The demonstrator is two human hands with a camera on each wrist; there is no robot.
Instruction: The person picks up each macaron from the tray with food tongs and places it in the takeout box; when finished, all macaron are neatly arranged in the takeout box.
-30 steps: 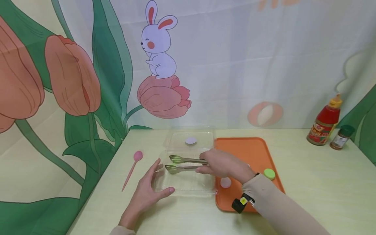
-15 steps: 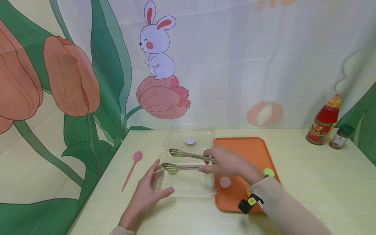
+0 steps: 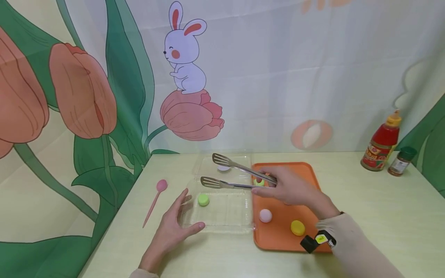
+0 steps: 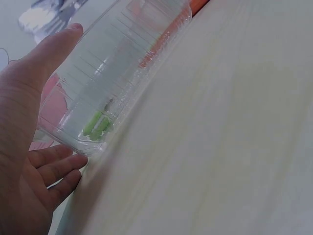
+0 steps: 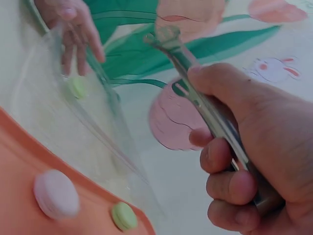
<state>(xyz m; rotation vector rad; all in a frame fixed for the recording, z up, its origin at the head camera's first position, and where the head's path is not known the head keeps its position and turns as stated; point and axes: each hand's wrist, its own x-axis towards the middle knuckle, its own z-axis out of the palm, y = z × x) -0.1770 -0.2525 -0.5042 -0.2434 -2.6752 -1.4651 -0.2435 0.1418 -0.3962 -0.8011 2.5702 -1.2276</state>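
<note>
My right hand [image 3: 295, 187] grips metal tongs [image 3: 243, 170], their slotted tips apart with nothing between them, above the hinged clear plastic container [image 3: 226, 222]. A green macaron [image 3: 203, 199] lies inside the container's near half, at its left end. At the container's left side rests my left hand [image 3: 174, 224], thumb and fingers spread around its corner. On the orange tray [image 3: 278, 241] to the right are a pale pink macaron [image 3: 265, 216], a yellow macaron [image 3: 297, 227] and another green macaron [image 5: 124, 216]. A whitish round thing [image 3: 223, 168] in the lid half is partly hidden by the tongs.
A pink spoon [image 3: 161, 186] lies left of the container. At the back right stand a red sauce bottle [image 3: 380, 148] and a small spice jar [image 3: 402, 161] with a green cap. A printed curtain [image 3: 260, 77] hangs behind the table.
The tongs have parted from the green macaron, leaving it in the container. My right hand has moved up and right with them, uncovering the yellow macaron. My left hand stays in place.
</note>
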